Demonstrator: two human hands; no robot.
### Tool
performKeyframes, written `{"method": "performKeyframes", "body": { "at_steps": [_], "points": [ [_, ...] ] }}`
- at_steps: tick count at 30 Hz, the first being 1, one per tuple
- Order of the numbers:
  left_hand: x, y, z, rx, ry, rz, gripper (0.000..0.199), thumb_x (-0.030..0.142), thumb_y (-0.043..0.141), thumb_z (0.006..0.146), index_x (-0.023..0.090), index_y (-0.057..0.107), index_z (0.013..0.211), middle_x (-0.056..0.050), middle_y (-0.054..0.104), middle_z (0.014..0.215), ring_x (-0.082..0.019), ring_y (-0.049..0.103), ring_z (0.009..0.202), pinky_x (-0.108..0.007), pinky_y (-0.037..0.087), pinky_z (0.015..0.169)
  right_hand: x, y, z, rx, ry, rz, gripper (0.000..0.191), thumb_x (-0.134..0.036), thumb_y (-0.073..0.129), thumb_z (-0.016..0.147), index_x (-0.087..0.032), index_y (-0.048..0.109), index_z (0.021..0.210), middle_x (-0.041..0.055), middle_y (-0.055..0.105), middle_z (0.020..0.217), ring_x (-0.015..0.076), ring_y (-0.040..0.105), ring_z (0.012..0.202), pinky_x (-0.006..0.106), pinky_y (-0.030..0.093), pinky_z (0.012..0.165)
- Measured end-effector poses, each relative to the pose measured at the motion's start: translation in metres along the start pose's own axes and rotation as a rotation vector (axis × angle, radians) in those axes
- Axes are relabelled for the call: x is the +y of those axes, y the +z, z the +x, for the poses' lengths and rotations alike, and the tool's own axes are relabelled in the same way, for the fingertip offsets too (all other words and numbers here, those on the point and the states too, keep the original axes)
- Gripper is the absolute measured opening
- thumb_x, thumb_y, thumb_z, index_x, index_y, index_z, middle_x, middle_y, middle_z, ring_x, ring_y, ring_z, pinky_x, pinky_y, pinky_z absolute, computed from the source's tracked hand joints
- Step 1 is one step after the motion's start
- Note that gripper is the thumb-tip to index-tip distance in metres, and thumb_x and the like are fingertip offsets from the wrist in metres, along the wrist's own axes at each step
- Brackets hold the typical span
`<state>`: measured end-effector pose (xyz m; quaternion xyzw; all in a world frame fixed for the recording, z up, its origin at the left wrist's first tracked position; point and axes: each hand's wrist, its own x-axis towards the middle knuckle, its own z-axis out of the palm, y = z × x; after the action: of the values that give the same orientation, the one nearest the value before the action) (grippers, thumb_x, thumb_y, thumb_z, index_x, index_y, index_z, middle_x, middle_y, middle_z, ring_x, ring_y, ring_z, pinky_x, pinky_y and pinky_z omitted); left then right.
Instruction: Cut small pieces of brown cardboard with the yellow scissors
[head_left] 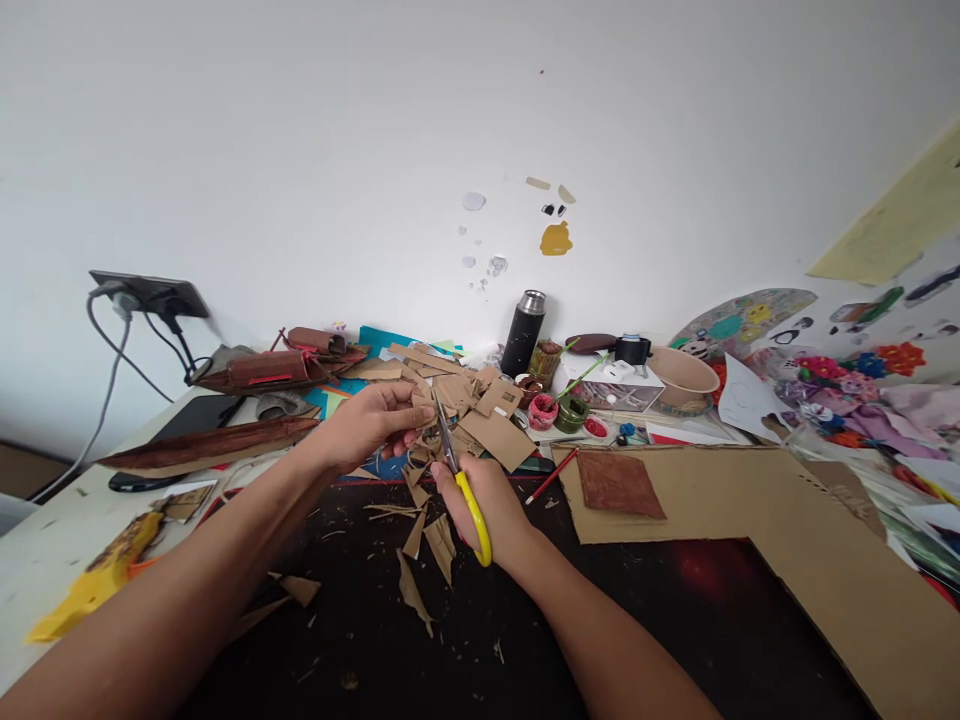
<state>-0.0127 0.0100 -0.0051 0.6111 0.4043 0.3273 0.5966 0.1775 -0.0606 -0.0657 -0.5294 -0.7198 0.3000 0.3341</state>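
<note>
My right hand (491, 505) is closed around the yellow handles of a pair of scissors (474, 520). Their metal blades point up and away, beside the fingertips of my left hand (379, 425). That left hand is closed in a pinch on what looks like a small piece of cardboard, largely hidden by the fingers and blades. Behind both hands spreads a heap of cardboard scraps (491, 432). More torn and cut offcuts (440, 548) lie on the dark mat (360, 640) just below the hands.
A large cardboard sheet (705, 490) with a brown-painted square (619, 483) lies at right, near a red pencil (553, 476). Paint jars (572, 413) and a black flask (523, 335) stand behind. Brown boat-like pieces (217, 447) and a yellow object (97, 590) are at left.
</note>
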Motion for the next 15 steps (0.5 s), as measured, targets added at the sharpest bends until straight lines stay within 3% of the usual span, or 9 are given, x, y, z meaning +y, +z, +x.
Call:
{"method": "performKeyframes", "body": {
  "at_steps": [6,10,15],
  "points": [
    [0.003,-0.01,0.0,-0.057,-0.065,-0.061,0.029,0.036,0.087,0.075,0.02,0.064,0.07,0.004,0.058,0.051,-0.009,0.049,0.04,-0.019,0.031,0.037,-0.003,0.003,0.0,-0.027,0.061,-0.043,0.024,-0.033,0.059,0.103,-0.021,0.064,0.083,0.0016,0.061,0.067,0.0178,0.054,0.062,0.027,0.037,0.062],
    [0.0,-0.005,0.002,-0.028,-0.078,-0.141,0.035,0.039,0.088,0.074,0.018,0.061,0.065,0.003,0.056,0.05,-0.007,0.047,0.04,-0.018,0.029,0.037,-0.005,0.002,0.0,-0.005,0.036,-0.018,0.026,-0.03,0.057,0.104,-0.021,0.061,0.08,0.0019,0.062,0.069,0.0178,0.056,0.064,0.027,0.039,0.062],
    [-0.006,0.009,0.005,0.044,-0.052,-0.213,0.036,0.045,0.086,0.078,0.017,0.064,0.071,-0.001,0.068,0.062,-0.01,0.058,0.049,-0.019,0.044,0.046,0.001,0.001,0.001,0.018,0.067,0.025,0.023,-0.031,0.059,0.104,-0.022,0.061,0.083,-0.0022,0.056,0.057,0.0171,0.057,0.052,0.026,0.04,0.055]
  ]
}}
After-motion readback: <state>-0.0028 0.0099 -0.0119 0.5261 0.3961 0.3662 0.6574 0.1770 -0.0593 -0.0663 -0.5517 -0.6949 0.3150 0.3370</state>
